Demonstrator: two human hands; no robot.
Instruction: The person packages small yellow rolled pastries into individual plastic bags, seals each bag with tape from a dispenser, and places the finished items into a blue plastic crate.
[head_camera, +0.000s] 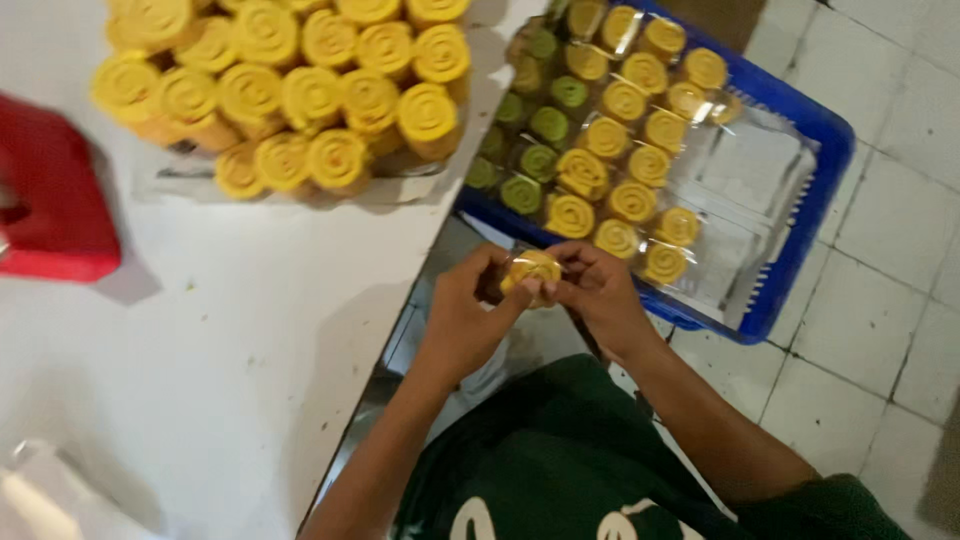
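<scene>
Left hand (465, 310) and right hand (600, 295) are pinching a yellow spiral roll (532, 270) between their fingers; seemingly light, soft and crushable, it is best taken gently by its sides; blue crate (800, 240) sitting just beyond.

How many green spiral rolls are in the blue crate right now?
6 visible green rolls, all along the left side of the blue crate, beside the yellow ones: top to bottom from the far-left corner to the near-left edge. More may be hidden.

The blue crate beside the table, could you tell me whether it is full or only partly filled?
Partly filled: the blue crate holds wrapped yellow and green rolls on one side; the right part shows only clear plastic.
</scene>
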